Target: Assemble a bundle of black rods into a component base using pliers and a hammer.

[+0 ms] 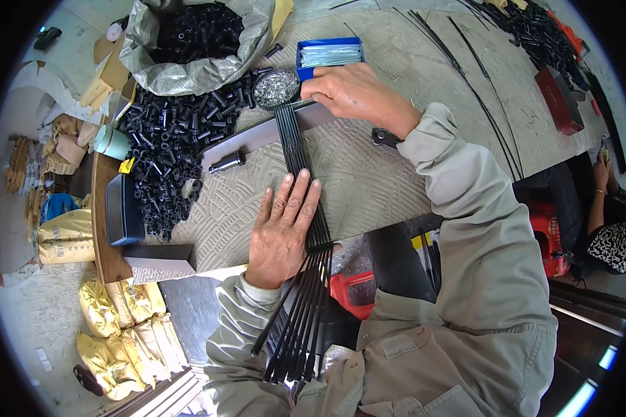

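A row of thin black rods lies side by side on the table, their near ends fanning out past its edge toward my lap. My left hand lies flat on the table, fingers stretched forward, with the fingertips on the rods. Close to the rods' far ends is my right hand, its fingers curled down in a pinch at a grey metal bar; whatever is between the fingertips is hidden. Just beyond that hand stands a blue box of pale thin sticks. A round dish of small shiny metal pieces sits beside it.
Black tubular parts are heaped at the left, below an open woven sack full of more. One part lies apart. Long black rods and a dark red box are on the right, where another person's hand shows.
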`<state>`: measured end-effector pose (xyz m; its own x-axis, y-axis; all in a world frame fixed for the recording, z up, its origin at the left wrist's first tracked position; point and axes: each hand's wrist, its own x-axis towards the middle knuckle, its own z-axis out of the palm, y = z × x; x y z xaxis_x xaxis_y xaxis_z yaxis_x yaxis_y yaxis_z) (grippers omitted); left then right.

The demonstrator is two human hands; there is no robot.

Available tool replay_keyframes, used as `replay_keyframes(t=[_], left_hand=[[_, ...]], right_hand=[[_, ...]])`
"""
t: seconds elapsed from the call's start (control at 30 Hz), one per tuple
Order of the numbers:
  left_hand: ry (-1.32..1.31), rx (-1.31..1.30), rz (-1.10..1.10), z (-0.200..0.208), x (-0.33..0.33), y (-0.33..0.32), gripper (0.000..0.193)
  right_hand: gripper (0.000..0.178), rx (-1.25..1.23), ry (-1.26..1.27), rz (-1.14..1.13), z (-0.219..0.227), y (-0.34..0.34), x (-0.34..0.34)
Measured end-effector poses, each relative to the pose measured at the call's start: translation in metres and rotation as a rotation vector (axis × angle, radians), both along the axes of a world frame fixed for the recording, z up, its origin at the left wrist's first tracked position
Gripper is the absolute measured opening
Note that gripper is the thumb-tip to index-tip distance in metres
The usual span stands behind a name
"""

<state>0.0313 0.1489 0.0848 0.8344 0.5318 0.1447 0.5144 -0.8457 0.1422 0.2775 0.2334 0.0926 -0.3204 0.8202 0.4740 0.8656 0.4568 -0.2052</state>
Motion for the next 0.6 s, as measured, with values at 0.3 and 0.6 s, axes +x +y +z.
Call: replay_keyframes(t=[0.3,0.6], left_hand=[[0.009,0.004,-0.005,0.001,-0.001,0.000,0.089],[-0.020,-0.018,0.033,0.002,-0.001,-0.001,0.083]], right_hand=[[0.006,0.004,0.057,0.061,-0.009,0.015,-0.004],[0.005,-0.071,0.129,0.071,-0.013,0.021,-0.013]])
